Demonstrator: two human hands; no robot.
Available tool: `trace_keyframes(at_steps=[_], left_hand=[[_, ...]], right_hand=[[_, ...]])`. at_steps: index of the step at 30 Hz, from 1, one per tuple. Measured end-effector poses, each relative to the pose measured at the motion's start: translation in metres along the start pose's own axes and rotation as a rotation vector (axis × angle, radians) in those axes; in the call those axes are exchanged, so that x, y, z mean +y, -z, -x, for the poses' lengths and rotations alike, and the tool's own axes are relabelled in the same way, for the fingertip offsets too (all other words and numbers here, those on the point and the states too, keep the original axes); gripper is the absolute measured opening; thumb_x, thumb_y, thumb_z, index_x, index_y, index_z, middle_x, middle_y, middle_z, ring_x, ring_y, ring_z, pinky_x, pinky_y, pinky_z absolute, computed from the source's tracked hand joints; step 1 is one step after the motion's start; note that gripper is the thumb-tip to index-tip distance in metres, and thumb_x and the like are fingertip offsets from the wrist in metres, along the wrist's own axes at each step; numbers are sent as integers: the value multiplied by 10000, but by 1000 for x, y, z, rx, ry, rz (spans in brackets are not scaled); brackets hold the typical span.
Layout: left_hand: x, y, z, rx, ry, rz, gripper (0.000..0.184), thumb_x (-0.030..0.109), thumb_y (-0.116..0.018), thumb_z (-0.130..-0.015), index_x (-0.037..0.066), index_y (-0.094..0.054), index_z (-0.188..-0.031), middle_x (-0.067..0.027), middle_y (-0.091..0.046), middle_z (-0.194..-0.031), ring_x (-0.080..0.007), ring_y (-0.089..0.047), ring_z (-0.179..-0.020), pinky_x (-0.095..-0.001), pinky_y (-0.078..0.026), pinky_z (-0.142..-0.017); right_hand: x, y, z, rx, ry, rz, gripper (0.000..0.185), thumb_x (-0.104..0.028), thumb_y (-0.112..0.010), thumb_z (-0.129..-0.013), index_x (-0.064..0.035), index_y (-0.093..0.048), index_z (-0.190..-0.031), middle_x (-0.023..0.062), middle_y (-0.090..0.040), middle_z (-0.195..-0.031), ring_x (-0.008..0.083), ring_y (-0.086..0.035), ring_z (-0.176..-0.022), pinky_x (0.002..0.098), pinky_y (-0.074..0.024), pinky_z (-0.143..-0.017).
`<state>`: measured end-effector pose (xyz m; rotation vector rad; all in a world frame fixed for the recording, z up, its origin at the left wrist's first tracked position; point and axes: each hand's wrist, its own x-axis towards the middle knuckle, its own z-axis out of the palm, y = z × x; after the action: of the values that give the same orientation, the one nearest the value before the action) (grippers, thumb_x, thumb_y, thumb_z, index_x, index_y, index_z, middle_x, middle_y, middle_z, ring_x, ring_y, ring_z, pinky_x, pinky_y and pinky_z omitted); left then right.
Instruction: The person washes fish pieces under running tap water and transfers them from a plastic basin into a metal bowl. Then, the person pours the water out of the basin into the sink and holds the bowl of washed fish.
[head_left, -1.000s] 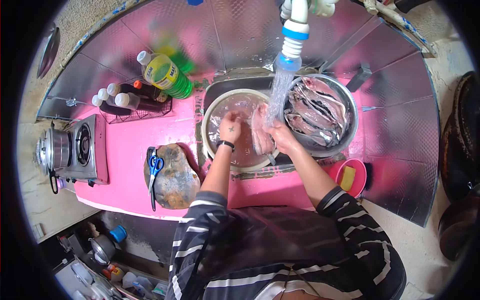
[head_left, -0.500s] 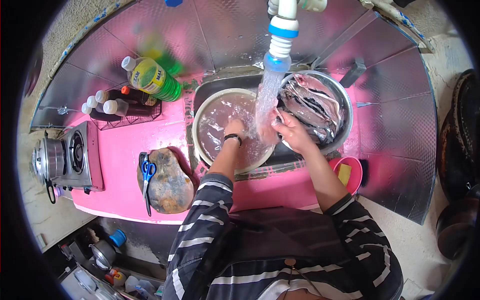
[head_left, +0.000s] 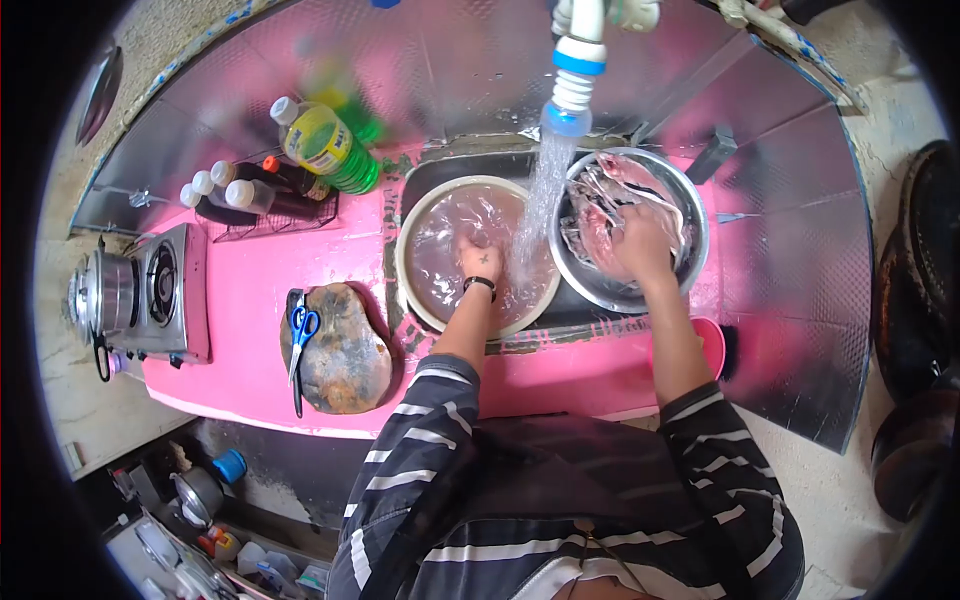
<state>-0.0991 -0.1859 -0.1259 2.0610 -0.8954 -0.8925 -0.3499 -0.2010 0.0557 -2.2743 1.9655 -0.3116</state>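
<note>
My left hand [head_left: 482,262] reaches into cloudy water in a round pale basin [head_left: 408,285]. Its fingertips are under the surface, so what they hold, if anything, is hidden. My right hand [head_left: 643,245] is down in a steel bowl [head_left: 700,240], its fingers curled on a pink piece of fish [head_left: 602,238]. More cut fish [head_left: 640,178] with silvery skin lies around it in the bowl. Between the two vessels, water pours from a faucet [head_left: 568,118] with a blue-ringed flexible spout into the basin's right side.
Blue scissors [head_left: 303,330] and a dark knife lie on a wooden chopping board [head_left: 350,360]. A green liquid bottle [head_left: 335,150] and a wire rack [head_left: 275,228] of sauce bottles stand behind. A gas stove [head_left: 180,290] is at left; a pink tub [head_left: 710,345] sits beside my right forearm.
My right hand has moved from the running water into the steel bowl, taking the piece of fish with it. My left hand stays in the basin, its back now showing more.
</note>
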Motion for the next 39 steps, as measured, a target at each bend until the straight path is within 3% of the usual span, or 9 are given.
trace_keyframes(at_steps=[2, 5, 8, 11, 14, 15, 23, 30, 39], left_hand=[[-43, -18, -32, -115, 51, 124, 603, 163, -642, -736, -105, -525, -1264, -312, -667, -1032, -417, -656, -1004, -420, -498, -908], [-124, -65, -86, -207, 72, 23, 207, 94, -612, -714, -77, -602, -828, -151, -639, -680, -264, -630, -636, -386, -506, -594], [-129, -69, -94, -266, 170, 275, 205, 100, -616, -703, -81, -622, -799, -146, -609, -610, -292, -622, -585, -392, -495, -560], [-14, -2, -29, -98, 37, -39, 254, 118, -622, -718, -82, -626, -874, -197, -636, -708, -358, -646, -728, -424, -518, -679], [13, 21, -12, -77, -15, -216, 559, 223, -673, -741, -18, -594, -1240, -341, -640, -1068, -467, -580, -1110, -465, -460, -974], [20, 28, -3, -54, -25, -208, 603, 247, -709, -733, -35, -566, -1246, -351, -615, -1125, -468, -522, -1186, -461, -424, -1029], [-24, 40, -8, -179, 410, 93, 494, 294, -754, -763, -81, -643, -1065, -247, -704, -951, -378, -685, -920, -415, -520, -829], [5, 56, 23, -730, 658, 1146, 478, 338, -607, -942, 0, -559, -1276, -171, -631, -1211, -321, -613, -1089, -451, -474, -962], [40, 52, 40, -696, 423, 1275, 348, 111, -625, -924, 5, -557, -1248, -124, -640, -1173, -248, -619, -1090, -430, -496, -981]], right_hand=[[-31, -20, 5, 122, -17, -134, 273, -157, -637, -804, -27, -667, -1042, 197, -642, -1006, 394, -598, -993, 481, -467, -886], [-68, -52, 13, -134, 173, -362, 313, -146, -632, -825, 5, -622, -1099, 212, -599, -1127, 391, -549, -1109, 446, -440, -991], [-90, -112, 11, -334, 142, -431, 550, -179, -675, -789, 32, -524, -1274, 275, -587, -1199, 435, -537, -1166, 459, -429, -1016], [-105, -147, -1, -530, 88, -330, 849, -154, -687, -768, 27, -264, -1480, 335, -527, -1286, 469, -478, -1260, 483, -398, -1060], [-115, -178, -2, -339, 66, -117, 813, -133, -680, -760, 60, -297, -1450, 347, -521, -1285, 480, -470, -1259, 513, -383, -1064], [-119, -163, -15, -660, -25, -320, 606, -191, -594, -854, -35, -445, -1419, 317, -507, -1338, 432, -520, -1234, 472, -428, -1040], [-111, -212, 5, -551, -99, -313, 521, -139, -635, -808, 71, -506, -1267, 292, -589, -1185, 392, -572, -1133, 471, -448, -978], [-90, -157, 7, -735, -468, -1389, 432, -118, -681, -787, 41, -621, -1185, 146, -666, -1060, 242, -640, -967, 372, -504, -856], [-75, -81, 14, -708, -282, -1553, 522, -56, -682, -846, -3, -505, -1333, 88, -625, -1183, 174, -596, -1077, 324, -476, -923]])
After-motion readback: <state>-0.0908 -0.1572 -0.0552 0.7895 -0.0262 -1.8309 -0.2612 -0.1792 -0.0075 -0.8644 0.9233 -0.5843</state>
